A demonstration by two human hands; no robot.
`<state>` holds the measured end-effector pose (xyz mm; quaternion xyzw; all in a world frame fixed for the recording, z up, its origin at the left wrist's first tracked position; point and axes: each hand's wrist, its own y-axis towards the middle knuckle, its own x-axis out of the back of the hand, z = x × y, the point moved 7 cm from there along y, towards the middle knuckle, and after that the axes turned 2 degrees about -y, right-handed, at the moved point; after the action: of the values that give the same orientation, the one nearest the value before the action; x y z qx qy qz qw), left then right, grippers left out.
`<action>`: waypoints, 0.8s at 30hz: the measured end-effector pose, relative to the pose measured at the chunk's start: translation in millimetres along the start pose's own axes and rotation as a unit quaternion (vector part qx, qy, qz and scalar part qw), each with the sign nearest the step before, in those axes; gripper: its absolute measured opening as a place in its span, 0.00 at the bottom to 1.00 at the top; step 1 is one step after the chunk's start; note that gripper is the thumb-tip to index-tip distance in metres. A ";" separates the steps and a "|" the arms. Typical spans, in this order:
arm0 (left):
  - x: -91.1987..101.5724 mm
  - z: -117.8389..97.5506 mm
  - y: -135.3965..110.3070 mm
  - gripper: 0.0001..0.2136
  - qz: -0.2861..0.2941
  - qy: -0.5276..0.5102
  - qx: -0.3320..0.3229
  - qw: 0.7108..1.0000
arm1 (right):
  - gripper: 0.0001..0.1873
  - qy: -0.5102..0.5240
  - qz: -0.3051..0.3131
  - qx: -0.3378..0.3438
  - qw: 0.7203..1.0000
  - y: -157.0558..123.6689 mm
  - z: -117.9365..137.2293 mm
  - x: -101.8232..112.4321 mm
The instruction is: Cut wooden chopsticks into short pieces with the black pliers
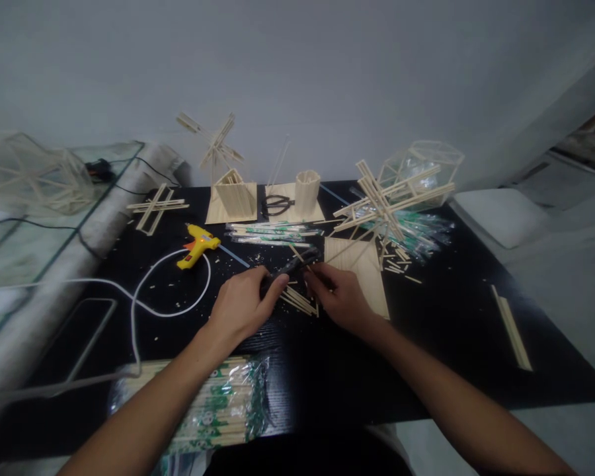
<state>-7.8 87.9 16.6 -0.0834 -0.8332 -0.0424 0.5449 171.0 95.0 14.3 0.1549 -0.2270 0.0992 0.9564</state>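
Note:
My left hand (242,299) is closed around the handles of dark pliers (297,263), whose jaws point up and to the right. My right hand (344,297) pinches a thin wooden stick (295,252) that crosses the jaws; its fingertips are partly hidden. Below the pliers, between both hands, lies a loose bunch of wooden sticks (299,301). A flat wooden panel (364,264) lies just beyond my right hand, with a windmill-like stick structure (381,201) standing over it. Short cut stick pieces (396,258) are scattered beside the panel.
A yellow glue gun (197,246) with a white cord (135,317) lies at left. Wrapped chopsticks (272,233) and two wooden bases with holders (235,198) are behind. A plastic pack of chopsticks (218,403) sits at the front. Joined sticks (513,334) lie at right on the black table (451,357).

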 end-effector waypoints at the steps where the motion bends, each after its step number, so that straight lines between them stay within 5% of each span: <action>1: -0.2 -0.6 -0.1 0.26 -0.003 0.003 -0.001 1.000 | 0.11 -0.005 -0.003 0.002 1.000 -0.2 0.4 0.5; 11: -2.8 -3.8 0.4 0.26 -0.017 0.011 -0.014 1.000 | 0.16 -0.035 0.015 0.023 0.999 -3.2 -2.5 -1.1; 24: 3.1 -4.0 -0.3 0.25 -0.034 -0.043 -0.070 0.996 | 0.22 0.159 0.094 -0.077 0.980 -5.6 -5.7 -7.1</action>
<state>-5.5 87.2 21.1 -0.0948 -0.8534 -0.1154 0.4995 168.6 90.9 4.8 0.0409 -0.0928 0.1946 0.9756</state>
